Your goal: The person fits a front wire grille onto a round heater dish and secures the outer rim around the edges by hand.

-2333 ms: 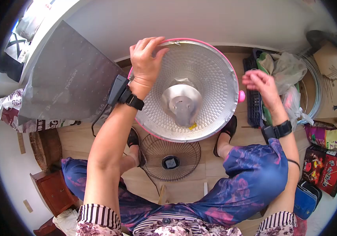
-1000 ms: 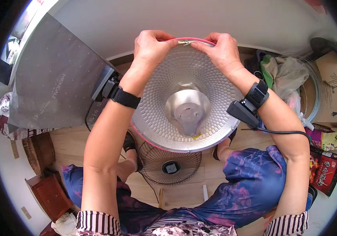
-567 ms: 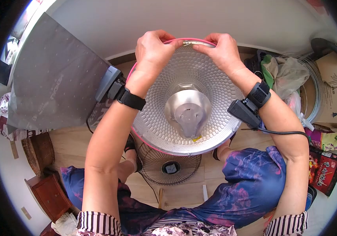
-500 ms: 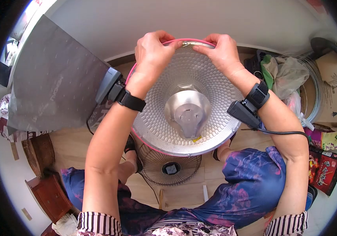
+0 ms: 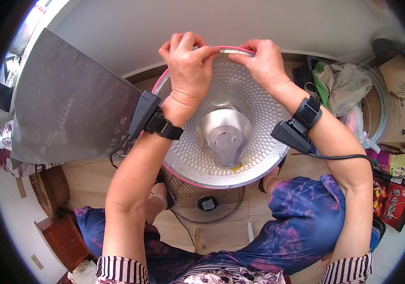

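- My left hand (image 5: pixel 187 65): thumb and forefinger pinched together at the pink rim (image 5: pixel 235 48), remaining fingers loosely bent; how much of the small metal fastening (image 5: pixel 220 52) lies between them I cannot tell.
- Wire grille (image 5: pixel 186 206): on the floor between my feet, its upper part hidden by the dish; probably springy.
- Metal dish (image 5: pixel 264 130): between my arms, in front of me, hollow side facing me. Dimpled sheet metal, probably light for its breadth, stiff at the edge, easily dented in the wall, and slippery where polished.
- Central cap (image 5: pixel 224 132): shiny, in the middle of the dish; I judge it a poor handhold.
- My right hand (image 5: pixel 263 61): thumb inside the edge, other fingers behind, pinching the pink rim. Best hold, I judge: the rim, gripped on both sides of the fastening; the band looks thin and flexible.
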`<state>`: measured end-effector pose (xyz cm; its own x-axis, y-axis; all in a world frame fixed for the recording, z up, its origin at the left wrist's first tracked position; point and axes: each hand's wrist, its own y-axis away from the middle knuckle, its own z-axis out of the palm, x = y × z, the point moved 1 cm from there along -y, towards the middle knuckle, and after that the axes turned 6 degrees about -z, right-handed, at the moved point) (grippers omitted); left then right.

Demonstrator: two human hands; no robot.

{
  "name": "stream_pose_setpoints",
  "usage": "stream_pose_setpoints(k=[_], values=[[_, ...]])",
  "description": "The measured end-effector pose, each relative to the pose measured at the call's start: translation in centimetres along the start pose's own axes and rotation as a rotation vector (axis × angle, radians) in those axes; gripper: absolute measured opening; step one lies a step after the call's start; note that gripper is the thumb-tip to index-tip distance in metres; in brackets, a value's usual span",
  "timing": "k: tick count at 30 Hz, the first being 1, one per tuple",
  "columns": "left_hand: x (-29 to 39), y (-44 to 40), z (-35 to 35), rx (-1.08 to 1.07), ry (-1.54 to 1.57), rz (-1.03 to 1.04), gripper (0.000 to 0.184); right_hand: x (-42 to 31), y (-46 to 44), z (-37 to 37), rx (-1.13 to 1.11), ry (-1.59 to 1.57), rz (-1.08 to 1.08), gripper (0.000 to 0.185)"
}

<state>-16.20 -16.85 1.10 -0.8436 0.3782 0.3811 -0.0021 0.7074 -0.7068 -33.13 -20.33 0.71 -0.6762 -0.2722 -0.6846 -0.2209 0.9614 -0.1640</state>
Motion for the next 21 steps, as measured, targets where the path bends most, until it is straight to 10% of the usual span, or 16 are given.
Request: stream_pose_setpoints(k=[13, 21], values=[[-0.4, -0.9, -0.1, -0.093, -0.096, 0.234, 0.012, 0.4, 0.1, 0.4, 0.042, 0.023, -0.036, 0.034], [-3.9, -1.6, -2.2, -0.15, 0.344, -0.174, 0.014, 2.2, -0.9, 0.1, -0.056, -0.132, -0.25, 0.041]])
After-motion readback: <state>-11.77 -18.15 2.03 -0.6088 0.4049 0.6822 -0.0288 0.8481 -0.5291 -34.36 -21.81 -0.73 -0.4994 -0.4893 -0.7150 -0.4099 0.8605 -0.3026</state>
